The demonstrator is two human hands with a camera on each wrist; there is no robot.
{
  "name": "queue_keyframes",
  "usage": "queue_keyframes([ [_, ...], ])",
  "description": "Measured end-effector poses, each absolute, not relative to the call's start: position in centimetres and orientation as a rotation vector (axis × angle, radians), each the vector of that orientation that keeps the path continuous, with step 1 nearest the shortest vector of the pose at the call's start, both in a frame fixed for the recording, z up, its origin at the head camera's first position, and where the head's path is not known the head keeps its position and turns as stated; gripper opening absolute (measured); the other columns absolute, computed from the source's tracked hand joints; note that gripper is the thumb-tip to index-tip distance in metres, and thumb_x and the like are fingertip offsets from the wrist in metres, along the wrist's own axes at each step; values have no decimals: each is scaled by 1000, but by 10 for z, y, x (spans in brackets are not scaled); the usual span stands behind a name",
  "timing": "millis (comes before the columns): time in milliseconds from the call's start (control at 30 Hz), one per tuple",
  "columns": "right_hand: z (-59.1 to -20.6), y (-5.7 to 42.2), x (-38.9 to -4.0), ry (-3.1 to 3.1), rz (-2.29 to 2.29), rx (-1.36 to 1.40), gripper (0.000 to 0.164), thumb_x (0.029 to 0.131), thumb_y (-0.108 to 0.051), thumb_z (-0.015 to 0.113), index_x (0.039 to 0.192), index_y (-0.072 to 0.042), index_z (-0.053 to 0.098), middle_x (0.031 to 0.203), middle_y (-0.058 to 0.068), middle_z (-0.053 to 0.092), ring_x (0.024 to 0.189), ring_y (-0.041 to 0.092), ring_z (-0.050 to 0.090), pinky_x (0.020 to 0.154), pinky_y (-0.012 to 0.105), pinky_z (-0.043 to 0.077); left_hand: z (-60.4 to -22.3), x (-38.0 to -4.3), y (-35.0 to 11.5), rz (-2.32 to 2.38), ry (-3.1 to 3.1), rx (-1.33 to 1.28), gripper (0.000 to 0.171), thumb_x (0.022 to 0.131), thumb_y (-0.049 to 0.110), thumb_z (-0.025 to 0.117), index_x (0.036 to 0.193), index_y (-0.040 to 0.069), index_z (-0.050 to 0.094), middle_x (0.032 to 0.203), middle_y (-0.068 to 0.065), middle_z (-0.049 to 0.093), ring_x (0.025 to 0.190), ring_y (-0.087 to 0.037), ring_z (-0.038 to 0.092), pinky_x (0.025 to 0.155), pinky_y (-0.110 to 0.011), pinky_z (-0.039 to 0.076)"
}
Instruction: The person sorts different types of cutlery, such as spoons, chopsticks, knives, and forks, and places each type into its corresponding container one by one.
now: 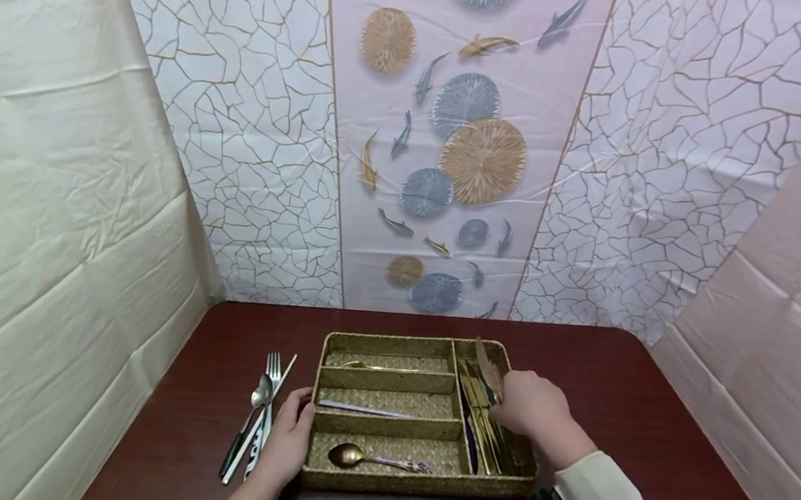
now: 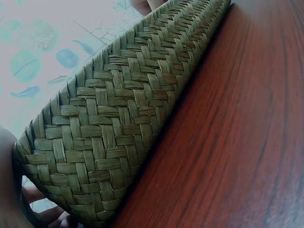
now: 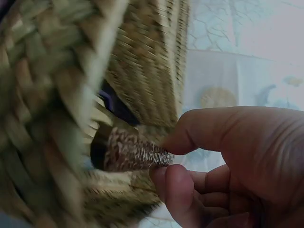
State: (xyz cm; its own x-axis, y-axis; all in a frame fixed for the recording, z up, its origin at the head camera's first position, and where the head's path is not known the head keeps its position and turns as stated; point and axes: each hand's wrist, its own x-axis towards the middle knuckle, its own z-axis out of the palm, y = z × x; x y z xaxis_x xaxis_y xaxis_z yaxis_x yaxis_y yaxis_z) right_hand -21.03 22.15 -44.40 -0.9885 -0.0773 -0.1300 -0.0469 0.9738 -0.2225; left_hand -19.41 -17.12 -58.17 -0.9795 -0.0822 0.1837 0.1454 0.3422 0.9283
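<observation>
A woven cutlery tray (image 1: 378,485) with several compartments lies on the table. At its left side my left hand (image 1: 285,440) holds the wall, fingers bent against it; in the left wrist view some fingers (image 2: 50,211) show past the tray's corner. My right hand (image 1: 536,408) is over the right compartment and pinches a shiny, copper-toned knife (image 1: 486,367) between thumb and fingers, its blade pointing up and away. The right wrist view shows the pinched part (image 3: 135,151) as speckled brown. Several gold knives (image 1: 480,419) and a dark-handled piece (image 1: 471,444) lie in that compartment.
In the left compartments lie a spoon (image 1: 348,456), a pale purple stick-like utensil (image 1: 363,409) and a thin gold utensil (image 1: 389,369). Left of the tray, a fork (image 1: 274,367), spoons (image 1: 257,397) and a white chopstick (image 1: 235,463) lie on the red-brown table (image 1: 619,384). Patterned cloth hangs behind.
</observation>
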Motion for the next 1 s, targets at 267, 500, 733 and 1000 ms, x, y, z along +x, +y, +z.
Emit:
queue_keyframes([
  [267, -466, 214, -214, 2990, -311, -149, 33, 85, -7, 74, 60, -16, 54, 53, -1, 54, 47, 19, 53, 46, 35, 40, -589, -196, -170, -1706, -2402, -65, 32, 116, 14, 51, 145, 2, 58, 142, -20, 63, 134, -33, 57, 113, -56, 43],
  [500, -471, 208, -215, 2941, -305, -144, 27, 90, -1, 71, 66, -12, 64, 51, 1, 58, 44, 18, 58, 45, 32, 42, -585, -196, -171, -1675, -2409, -63, 32, 116, 14, 50, 145, 1, 58, 141, -20, 64, 133, -34, 59, 113, -54, 44],
  [733, -476, 204, -219, 2904, -289, -108, 49, 94, -1, 71, 143, 0, 69, 62, 2, 63, 44, 17, 63, 43, 33, 45, -581, -194, -171, -1677, -2431, -59, 33, 116, 13, 49, 145, 1, 57, 143, -21, 64, 134, -34, 58, 114, -53, 43],
  [1000, -477, 197, -221, 2901, -191, -96, 47, 94, -3, 74, 141, -3, 71, 72, 6, 63, 50, 20, 62, 44, 34, 45, -578, -193, -172, -1680, -2444, -60, 34, 116, 12, 47, 146, 0, 56, 144, -22, 63, 136, -35, 58, 114, -53, 43],
])
